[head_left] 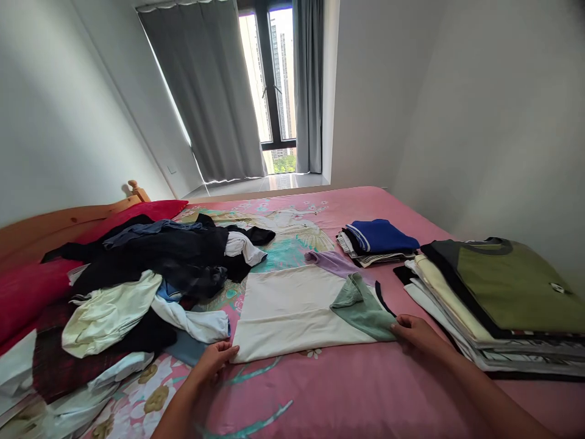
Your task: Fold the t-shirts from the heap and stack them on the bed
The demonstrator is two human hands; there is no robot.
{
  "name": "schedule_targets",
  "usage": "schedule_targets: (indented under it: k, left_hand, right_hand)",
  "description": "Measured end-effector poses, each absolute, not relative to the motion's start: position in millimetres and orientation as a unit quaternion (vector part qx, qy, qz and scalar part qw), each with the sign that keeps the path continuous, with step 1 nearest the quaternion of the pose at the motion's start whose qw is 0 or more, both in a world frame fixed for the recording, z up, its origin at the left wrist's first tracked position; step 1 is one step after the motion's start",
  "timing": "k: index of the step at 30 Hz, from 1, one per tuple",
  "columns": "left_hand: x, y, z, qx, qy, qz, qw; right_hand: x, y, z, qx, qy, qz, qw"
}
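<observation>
A white T-shirt [287, 305] with one green sleeve [361, 308] and one purple sleeve [336, 262] lies spread on the bed, partly folded over. Its near left corner is pinched between the thumb and fingers of my left hand [218, 358]. At the opposite near corner, by the dark neckband, my right hand [414, 332] grips the edge beside the green sleeve. The green sleeve is folded back over the white body, while the purple one points away at the far side.
A loose heap of clothes [150, 256] covers the left side, near red pillows [27, 292] and a wooden headboard [59, 222]. To the right are a tall stack of folded shirts [525, 286] and a smaller folded pile topped with blue [384, 235]. The pink bedsheet [320, 396] shows in front.
</observation>
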State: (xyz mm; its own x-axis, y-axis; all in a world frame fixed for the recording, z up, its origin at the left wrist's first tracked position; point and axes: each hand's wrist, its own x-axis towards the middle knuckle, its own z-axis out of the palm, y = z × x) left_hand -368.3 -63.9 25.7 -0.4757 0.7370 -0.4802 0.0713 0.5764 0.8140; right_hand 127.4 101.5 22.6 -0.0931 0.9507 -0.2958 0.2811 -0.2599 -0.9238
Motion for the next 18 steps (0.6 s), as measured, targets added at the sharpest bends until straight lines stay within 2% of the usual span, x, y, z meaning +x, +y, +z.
schedule_targets:
  k: [3, 5, 10, 18]
  left_hand:
    - [-367, -61, 26, 0.27, 0.768, 0.367, 0.451]
    - [-367, -59, 24, 0.275, 0.765, 0.362, 0.455]
    - [-368, -61, 23, 0.29, 0.761, 0.362, 0.453]
    - [-374, -74, 20, 0.31, 0.77, 0.328, 0.451]
  right_hand:
    - [127, 101, 18, -0.562, -0.538, 0.584, 0.231]
    - [126, 101, 14, -0.566, -0.537, 0.589, 0.212]
    - [126, 98, 6, -0.58, -0.51, 0.587, 0.241]
    - [143, 91, -11, -0.592, -0.505, 0.594, 0.206]
